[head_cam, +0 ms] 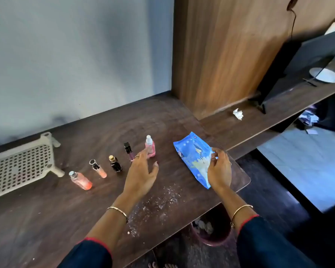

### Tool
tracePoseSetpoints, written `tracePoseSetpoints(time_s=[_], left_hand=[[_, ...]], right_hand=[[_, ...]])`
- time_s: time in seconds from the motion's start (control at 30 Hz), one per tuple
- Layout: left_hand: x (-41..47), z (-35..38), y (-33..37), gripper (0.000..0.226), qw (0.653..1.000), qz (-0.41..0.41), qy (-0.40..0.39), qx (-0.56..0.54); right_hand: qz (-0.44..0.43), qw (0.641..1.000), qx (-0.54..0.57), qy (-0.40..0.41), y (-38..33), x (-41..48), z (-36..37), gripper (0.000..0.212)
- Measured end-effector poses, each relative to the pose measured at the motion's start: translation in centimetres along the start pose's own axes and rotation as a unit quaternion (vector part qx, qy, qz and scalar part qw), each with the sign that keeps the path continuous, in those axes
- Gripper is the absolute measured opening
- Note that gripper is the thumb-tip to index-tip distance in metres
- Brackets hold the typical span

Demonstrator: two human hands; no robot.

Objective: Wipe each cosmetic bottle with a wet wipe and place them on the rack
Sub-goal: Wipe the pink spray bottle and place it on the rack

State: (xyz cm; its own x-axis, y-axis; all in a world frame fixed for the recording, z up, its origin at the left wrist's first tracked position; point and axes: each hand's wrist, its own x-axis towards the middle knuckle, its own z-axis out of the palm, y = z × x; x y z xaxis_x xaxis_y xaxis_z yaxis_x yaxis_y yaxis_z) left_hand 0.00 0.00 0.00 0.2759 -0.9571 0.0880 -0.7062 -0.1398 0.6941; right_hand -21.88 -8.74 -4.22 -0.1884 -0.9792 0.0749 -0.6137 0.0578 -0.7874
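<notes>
Left hand (141, 171): fingers spread, index tip at the pink bottle (151, 147).
Right hand (219, 169): fingers pinching the wipe pack (190, 151), at the bottle's 3 o'clock.
Rack (21, 163): table's (46, 219) 9 o'clock edge.

Crumpled white tissue (238, 114) on ledge (269, 117), white dish (325, 75) beside dark screen (307, 55); maroon bin (217, 241) under table (46, 219)

Dim indoor frame, soft throughout. Brightest patch: bluish floor (298, 161) right of the right hand (219, 171), probably daylight from that side. Wall (66, 55) beyond the left hand (141, 172) carries broad grey shadows. Table (46, 219) edges bow, wide-angle distortion. Print on the wipe pack (191, 157) the right hand pinches is too blurred to read.
</notes>
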Motion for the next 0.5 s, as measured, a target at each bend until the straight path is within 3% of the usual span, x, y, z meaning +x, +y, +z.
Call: tracePoseSetpoints(time_s=[0.1, 0.3, 0.5], left_hand=[[0.1, 0.7, -0.5, 0.055, 1.0, -0.015, -0.003, -0.018], [0.0, 1.9, -0.4, 0.052, 0.998, -0.038, -0.006, -0.048], [-0.2, 1.8, -0.4, 0.054, 0.997, -0.05, -0.012, -0.063]], right_hand=[[0.038, 0.997, -0.061, -0.035, 1.4, 0.5, -0.3, 0.03], [-0.016, 0.972, -0.131, -0.192, 3.4, 0.8, 0.0, 0.052], [-0.029, 0.977, -0.127, -0.169, 3.3, 0.8, -0.1, 0.035]])
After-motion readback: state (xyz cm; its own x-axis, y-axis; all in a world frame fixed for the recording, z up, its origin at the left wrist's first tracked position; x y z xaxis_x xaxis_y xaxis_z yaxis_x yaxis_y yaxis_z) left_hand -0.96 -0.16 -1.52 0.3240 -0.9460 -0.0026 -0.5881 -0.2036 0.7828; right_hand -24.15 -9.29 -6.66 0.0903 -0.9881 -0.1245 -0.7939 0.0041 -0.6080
